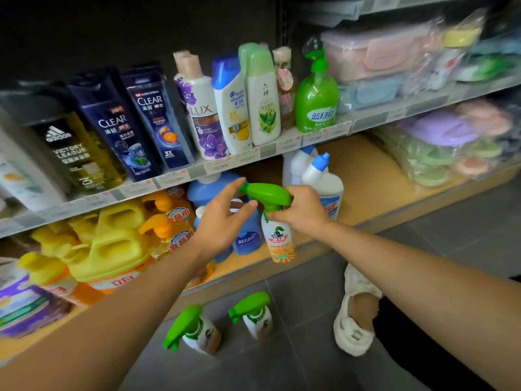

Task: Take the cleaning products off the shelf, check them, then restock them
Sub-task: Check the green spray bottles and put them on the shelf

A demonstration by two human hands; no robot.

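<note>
A spray bottle (279, 238) with a green trigger head and an orange-and-white label hangs in front of the bottom shelf (284, 259). My right hand (303, 211) grips it by the neck, just under the trigger. My left hand (222, 218) reaches toward the nozzle with fingers spread, index and thumb just short of the green head. Two more of the same spray bottles stand on the grey floor below, one at the left (194, 328) and one at the right (255, 316).
The bottom shelf holds blue detergent bottles (248, 235), white toilet-cleaner bottles (321, 179), orange pump bottles (172, 221) and yellow jugs (112, 244). Shampoo and soap bottles line the shelf above (239, 160). A white shoe (355, 311) rests on the floor at the right.
</note>
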